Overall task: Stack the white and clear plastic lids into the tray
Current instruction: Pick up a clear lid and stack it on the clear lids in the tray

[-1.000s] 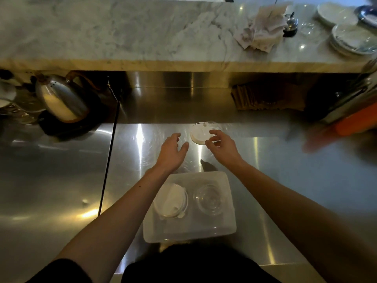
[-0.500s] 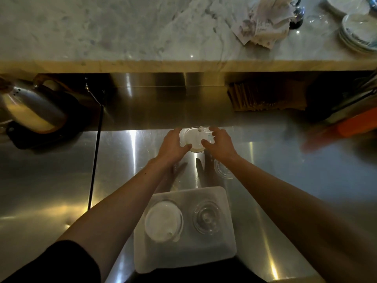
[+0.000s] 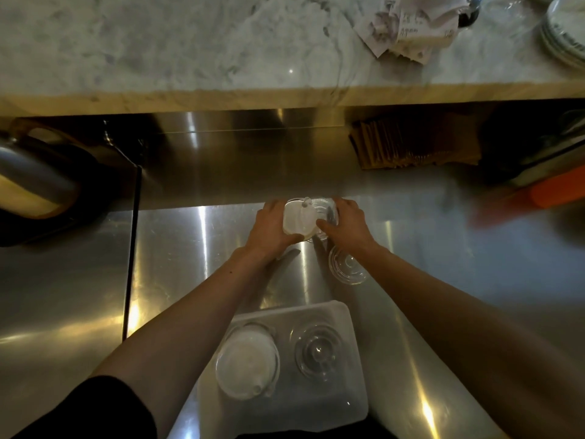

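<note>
Receipts (image 3: 408, 30): print seemingly illegible.

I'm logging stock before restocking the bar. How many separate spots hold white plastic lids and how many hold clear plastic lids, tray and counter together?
White plastic lids: 2 spots, a stack in the translucent plastic tray at and those held by the left hand at.
Clear plastic lids: 3 spots, in the tray, on the steel counter, under the right hand at.
Total: 5 spots.

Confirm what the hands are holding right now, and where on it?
Both hands grip a white lid by its rim: left hand on the left edge, right hand on the right, where a clear lid shows too.
</note>
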Available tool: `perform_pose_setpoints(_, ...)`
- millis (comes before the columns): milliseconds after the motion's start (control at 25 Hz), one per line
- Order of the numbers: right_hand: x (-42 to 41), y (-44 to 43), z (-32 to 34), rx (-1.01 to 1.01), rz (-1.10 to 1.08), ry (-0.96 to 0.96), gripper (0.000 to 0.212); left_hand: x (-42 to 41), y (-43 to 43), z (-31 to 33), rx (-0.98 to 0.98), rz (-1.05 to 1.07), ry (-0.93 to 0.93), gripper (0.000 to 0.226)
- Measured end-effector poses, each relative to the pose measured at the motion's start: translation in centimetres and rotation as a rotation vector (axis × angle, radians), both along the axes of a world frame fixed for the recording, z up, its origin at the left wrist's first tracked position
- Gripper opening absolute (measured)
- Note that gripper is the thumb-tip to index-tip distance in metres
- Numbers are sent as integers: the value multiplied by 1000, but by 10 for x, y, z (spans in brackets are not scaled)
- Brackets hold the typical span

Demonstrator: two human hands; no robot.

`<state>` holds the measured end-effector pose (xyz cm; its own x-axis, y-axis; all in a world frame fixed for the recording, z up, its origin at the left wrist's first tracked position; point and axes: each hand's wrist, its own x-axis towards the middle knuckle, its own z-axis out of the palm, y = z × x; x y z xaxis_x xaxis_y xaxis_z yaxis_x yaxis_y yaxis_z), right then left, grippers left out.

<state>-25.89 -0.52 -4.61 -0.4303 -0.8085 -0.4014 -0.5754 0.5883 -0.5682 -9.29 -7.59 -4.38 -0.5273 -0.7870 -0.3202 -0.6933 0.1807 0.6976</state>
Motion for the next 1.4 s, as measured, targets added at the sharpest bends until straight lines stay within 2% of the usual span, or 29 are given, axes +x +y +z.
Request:
perform_pose_setpoints(160,1,-2,-5,24,-6,-38,67,-9,4,-11,-24,74,-24,67)
perform_pose_setpoints(400,1,-4,-9,-5,-42,-61,62,-15,5,-15,0,58,-40,62)
perform_pose_setpoints(680,6,0,1,-85,-198,-207,51,-17,8,0,-4,100,29,52)
perform_pose_setpoints(880,11,14,20,-167,-263,-238,45,-10,17,18,-11,139,80,42)
perform_pose_setpoints(1400,37,93,72,-320,-287,-312,37,25,100,68,-63,242,228,46)
